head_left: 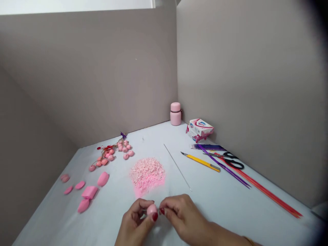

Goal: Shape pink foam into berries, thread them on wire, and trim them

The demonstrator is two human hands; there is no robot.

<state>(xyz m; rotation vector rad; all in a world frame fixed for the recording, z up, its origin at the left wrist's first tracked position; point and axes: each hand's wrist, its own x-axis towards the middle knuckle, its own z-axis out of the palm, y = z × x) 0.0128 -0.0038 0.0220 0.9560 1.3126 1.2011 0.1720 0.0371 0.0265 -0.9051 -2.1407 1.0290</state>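
Observation:
Low in the centre of the head view, my left hand holds a small round pink ball between its thumb and fingers. A thin stick-like piece shows at the ball's left side. My right hand is just right of the ball, thumb and forefinger pinched together; what they grip is too small to name. Beyond my hands lies a heap of pale pink shavings with brighter pink powder at its front edge. A long thin metal needle rests on the table to the right of the heap.
On the left are pink blocks and stemmed pink balls. A yellow craft knife, black-handled scissors, purple sticks and red sticks lie right. Behind stand a pink bottle and stacked packets, near grey walls.

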